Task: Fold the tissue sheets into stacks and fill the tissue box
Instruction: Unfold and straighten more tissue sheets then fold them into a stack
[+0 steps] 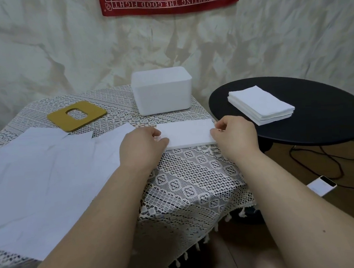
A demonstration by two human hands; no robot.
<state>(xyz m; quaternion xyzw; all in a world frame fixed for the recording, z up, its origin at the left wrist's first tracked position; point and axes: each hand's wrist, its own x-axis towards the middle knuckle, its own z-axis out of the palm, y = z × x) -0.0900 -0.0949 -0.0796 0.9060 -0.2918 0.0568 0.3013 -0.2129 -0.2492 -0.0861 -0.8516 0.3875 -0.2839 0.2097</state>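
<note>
Left hand (140, 145) and right hand (232, 135) each pinch one end of the folded tissue (187, 135) on the desk (195, 180), likely squaring it. Tissue box (161, 90) at 12 o'clock, lid off.

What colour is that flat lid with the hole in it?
The flat tissue-box lid is mustard yellow, seen in the head view.

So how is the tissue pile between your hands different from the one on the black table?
The folded stack on the lace tablecloth is thin, and the left hand and right hand pinch its ends. The finished stack on the round black table is much thicker and nobody touches it. Both are white, rectangular, and lie flat.
</note>
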